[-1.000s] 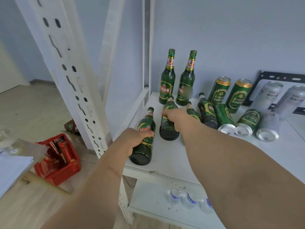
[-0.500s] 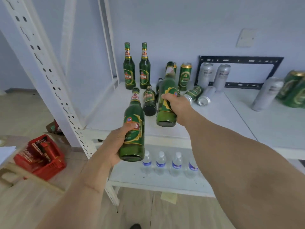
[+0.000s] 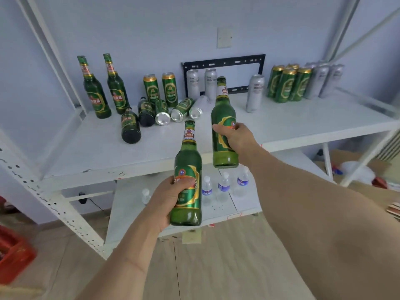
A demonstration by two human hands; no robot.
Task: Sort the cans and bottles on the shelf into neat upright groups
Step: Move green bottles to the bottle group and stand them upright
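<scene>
the left hand (image 3: 166,198) is grasping 1 green bottle (image 3: 187,182) upright, the right hand (image 3: 236,138) is gripping another bottle (image 3: 224,124), both off the shelf (image 3: 91,148). likely next: standing them beside the 2 upright bottles (image 3: 106,87) at back left.

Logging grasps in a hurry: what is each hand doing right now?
Left hand: closed around an upright green bottle.
Right hand: closed around a second upright green bottle.
</scene>
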